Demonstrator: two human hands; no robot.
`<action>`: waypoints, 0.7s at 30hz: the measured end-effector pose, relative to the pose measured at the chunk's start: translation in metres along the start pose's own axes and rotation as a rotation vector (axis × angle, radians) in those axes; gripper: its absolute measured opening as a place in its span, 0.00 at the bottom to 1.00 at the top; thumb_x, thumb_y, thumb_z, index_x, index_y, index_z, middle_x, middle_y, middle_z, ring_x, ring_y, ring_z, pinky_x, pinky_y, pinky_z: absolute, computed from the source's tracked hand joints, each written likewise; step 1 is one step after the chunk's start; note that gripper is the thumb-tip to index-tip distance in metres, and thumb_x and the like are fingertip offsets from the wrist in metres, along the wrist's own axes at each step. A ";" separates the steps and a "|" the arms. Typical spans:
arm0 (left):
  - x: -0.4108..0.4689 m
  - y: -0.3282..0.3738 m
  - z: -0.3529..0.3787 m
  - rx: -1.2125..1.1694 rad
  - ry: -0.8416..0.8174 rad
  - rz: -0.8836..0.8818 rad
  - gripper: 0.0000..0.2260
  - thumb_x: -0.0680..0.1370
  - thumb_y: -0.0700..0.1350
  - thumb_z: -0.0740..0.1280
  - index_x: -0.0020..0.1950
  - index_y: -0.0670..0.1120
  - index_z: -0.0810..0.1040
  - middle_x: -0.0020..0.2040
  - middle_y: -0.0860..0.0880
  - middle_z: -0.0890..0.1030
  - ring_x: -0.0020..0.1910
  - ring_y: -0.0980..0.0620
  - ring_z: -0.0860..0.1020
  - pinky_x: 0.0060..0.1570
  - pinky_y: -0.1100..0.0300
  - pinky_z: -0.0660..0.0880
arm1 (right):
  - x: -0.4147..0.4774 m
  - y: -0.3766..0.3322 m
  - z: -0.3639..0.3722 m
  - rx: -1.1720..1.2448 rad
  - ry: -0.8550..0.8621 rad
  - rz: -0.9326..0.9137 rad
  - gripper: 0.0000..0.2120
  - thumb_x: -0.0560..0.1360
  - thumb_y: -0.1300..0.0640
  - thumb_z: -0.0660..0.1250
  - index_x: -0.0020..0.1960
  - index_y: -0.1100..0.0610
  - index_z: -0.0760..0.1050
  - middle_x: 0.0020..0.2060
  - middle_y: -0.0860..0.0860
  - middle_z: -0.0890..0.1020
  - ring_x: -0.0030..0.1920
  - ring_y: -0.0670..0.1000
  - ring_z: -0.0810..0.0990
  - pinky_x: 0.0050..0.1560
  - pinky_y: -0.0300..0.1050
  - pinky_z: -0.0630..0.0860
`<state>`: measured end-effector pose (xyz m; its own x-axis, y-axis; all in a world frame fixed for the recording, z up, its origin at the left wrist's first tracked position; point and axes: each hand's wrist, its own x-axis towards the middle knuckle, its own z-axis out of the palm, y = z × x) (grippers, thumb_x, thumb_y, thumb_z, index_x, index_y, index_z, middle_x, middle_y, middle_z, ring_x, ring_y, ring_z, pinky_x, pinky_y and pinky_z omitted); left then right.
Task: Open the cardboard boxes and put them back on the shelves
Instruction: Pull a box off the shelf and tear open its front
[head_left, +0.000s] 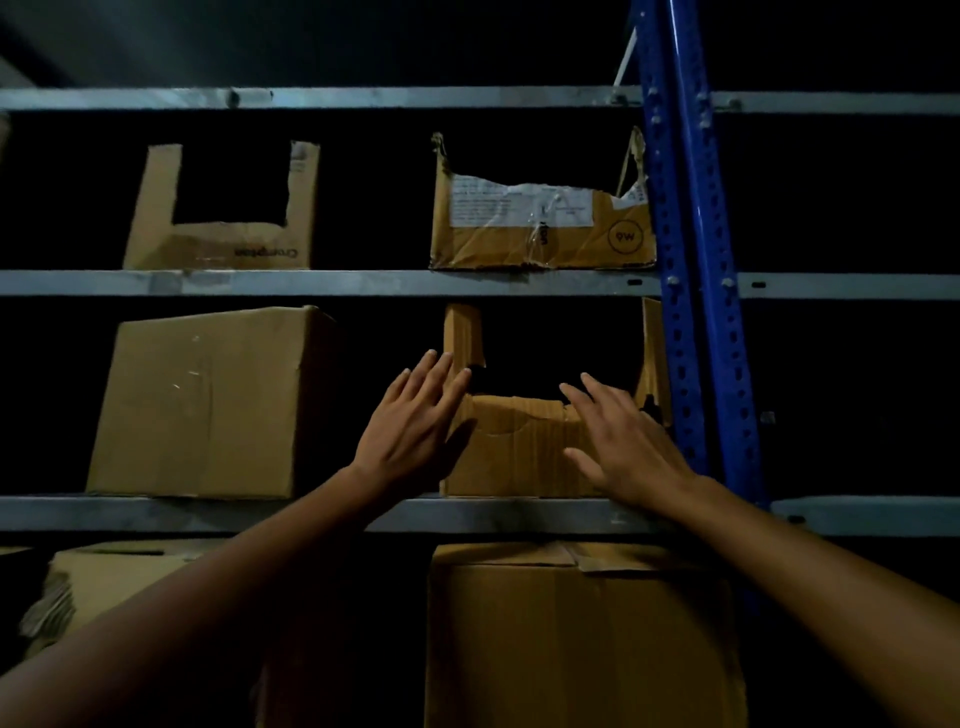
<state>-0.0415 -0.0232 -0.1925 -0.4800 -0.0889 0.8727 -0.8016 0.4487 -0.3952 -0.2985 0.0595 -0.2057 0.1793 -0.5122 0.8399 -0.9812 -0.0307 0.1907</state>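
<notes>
Reaching with fingers spread, the left hand and right hand seemingly touch one cut-open box; six boxes sit across three shelves.

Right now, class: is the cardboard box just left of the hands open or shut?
Shut: the left cardboard box has an intact front and straight top edge, no raised flaps or cutout.

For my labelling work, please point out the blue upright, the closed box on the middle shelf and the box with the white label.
blue upright (691, 260): head view, its perforated face.
closed box (202, 405): head view, its front face.
box with the white label (524, 205): head view, front face, on the label.
</notes>
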 end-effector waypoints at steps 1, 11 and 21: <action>-0.002 -0.010 -0.006 0.003 -0.001 0.014 0.28 0.82 0.58 0.47 0.71 0.41 0.69 0.70 0.36 0.70 0.71 0.36 0.67 0.65 0.38 0.70 | 0.004 -0.010 -0.004 0.002 0.014 -0.012 0.37 0.77 0.44 0.64 0.79 0.48 0.49 0.78 0.53 0.53 0.76 0.54 0.56 0.70 0.58 0.68; -0.059 -0.113 -0.066 0.002 -0.008 0.020 0.26 0.80 0.56 0.54 0.71 0.41 0.70 0.70 0.36 0.70 0.69 0.36 0.69 0.62 0.44 0.73 | 0.044 -0.143 -0.039 0.080 0.170 -0.183 0.29 0.75 0.50 0.67 0.74 0.53 0.64 0.70 0.53 0.68 0.66 0.54 0.69 0.56 0.53 0.77; -0.128 -0.238 -0.116 0.108 0.078 -0.141 0.25 0.80 0.58 0.52 0.70 0.45 0.67 0.67 0.43 0.72 0.62 0.44 0.73 0.53 0.51 0.76 | 0.077 -0.292 -0.020 0.106 0.220 -0.099 0.25 0.75 0.50 0.66 0.70 0.53 0.69 0.63 0.51 0.73 0.60 0.53 0.73 0.49 0.50 0.78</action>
<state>0.2527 -0.0152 -0.1769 -0.3351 -0.0733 0.9393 -0.8944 0.3383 -0.2926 0.0033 0.0458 -0.1865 0.2746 -0.3034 0.9124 -0.9581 -0.1668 0.2329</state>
